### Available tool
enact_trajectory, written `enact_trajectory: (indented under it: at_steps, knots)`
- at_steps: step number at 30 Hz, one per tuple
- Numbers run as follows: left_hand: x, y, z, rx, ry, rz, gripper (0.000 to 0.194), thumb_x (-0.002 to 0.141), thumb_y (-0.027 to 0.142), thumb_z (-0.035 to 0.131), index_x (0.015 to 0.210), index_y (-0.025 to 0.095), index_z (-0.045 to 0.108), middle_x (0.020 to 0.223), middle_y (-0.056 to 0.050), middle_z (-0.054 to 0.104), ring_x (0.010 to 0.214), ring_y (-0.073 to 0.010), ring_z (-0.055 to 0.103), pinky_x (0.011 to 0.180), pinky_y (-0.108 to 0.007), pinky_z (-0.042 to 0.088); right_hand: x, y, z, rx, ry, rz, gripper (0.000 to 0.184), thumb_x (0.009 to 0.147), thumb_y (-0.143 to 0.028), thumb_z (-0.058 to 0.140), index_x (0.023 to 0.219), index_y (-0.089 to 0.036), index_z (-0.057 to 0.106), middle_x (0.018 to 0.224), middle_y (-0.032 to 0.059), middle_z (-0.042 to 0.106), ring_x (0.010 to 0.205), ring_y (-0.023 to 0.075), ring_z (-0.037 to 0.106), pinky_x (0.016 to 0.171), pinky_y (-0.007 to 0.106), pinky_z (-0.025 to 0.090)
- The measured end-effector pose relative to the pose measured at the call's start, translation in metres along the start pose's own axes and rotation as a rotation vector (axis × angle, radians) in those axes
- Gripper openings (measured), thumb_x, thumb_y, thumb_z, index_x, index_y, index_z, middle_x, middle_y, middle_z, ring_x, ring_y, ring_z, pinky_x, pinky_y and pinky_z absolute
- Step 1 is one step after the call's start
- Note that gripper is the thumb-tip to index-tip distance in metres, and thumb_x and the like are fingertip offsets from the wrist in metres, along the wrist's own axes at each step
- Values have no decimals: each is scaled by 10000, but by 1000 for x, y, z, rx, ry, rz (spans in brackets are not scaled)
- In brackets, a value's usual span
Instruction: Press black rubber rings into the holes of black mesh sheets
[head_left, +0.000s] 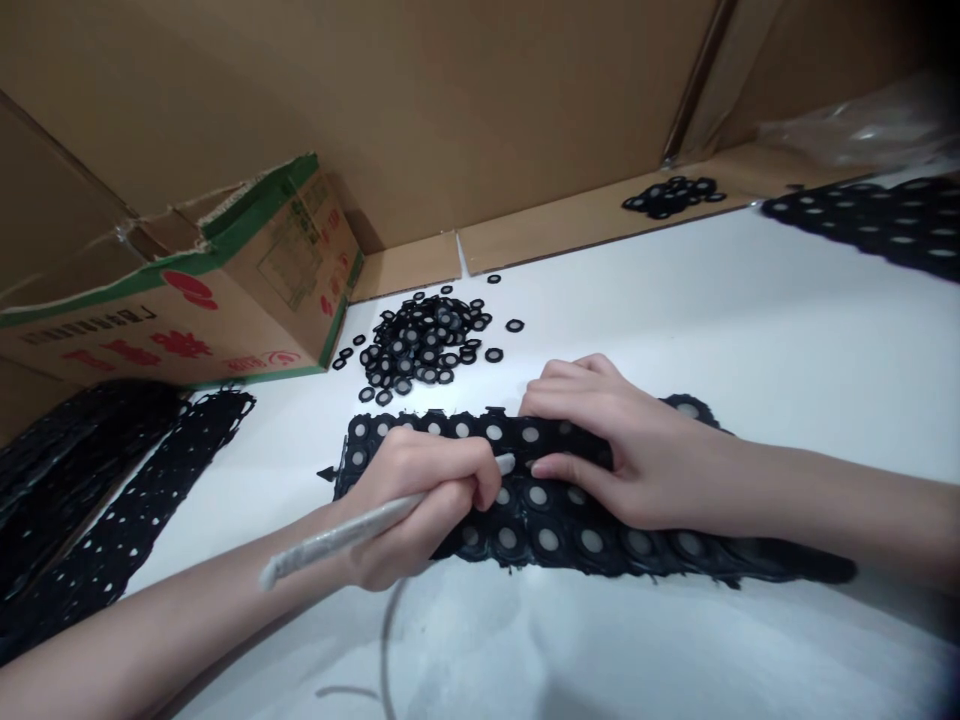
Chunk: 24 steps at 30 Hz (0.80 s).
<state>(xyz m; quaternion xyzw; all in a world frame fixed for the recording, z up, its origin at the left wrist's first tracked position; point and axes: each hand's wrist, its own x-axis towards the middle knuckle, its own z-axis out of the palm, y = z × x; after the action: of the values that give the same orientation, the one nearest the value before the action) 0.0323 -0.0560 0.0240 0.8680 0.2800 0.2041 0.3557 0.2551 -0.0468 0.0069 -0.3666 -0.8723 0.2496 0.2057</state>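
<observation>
In my left hand [424, 500] is a slim, whitish, pen-like stick [330, 545], gripped between thumb and fingers. Its tip touches or hovers just above a black rubbery sheet [525, 520] covered with rows of raised rings around pale round centres. My right hand [600, 430] holds the sheet from the right, thumb on its upper face near the stick's tip and bent fingers by the far edge; their tips are partly hidden. Both hands cover parts of the sheet, which lies on the white tabletop [750, 330].
Behind the sheet lies a heap of loose black rings [420, 345], with a smaller pile [671, 195] at the back right. An open cardboard box [255, 270] stands at the left. More black perforated sheets lie at left [142, 510] and far right [885, 220]. Cardboard walls [487, 110] close the back.
</observation>
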Motion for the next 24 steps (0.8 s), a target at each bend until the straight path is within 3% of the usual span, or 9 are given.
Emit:
enact_trajectory:
  at_steps: [10, 18, 24]
  knots:
    - [8, 5, -5, -64, -140, -91, 226, 865, 140, 314, 685, 167, 449, 582, 39, 413, 520, -81, 366, 528, -211, 304, 1, -1, 0, 18, 4, 2, 91, 804, -224, 509, 747, -209, 439, 721, 29, 526, 795, 214, 462, 799, 424, 335]
    - [7, -1, -3, -109, -107, -82, 254, 872, 145, 311, 662, 161, 454, 545, 39, 405, 500, -80, 370, 514, -221, 291, 1, 0, -1, 32, -25, 30, 82, 835, -285, 503, 799, -214, 484, 753, 34, 547, 820, 222, 462, 830, 442, 339]
    - [2, -2, -1, -106, 13, -56, 252, 889, 164, 332, 704, 159, 504, 565, 27, 437, 521, -90, 406, 517, -222, 315, 0, 2, -1, 65, -58, 192, 282, 824, -497, 499, 903, -230, 543, 852, 66, 552, 903, 269, 473, 802, 445, 392]
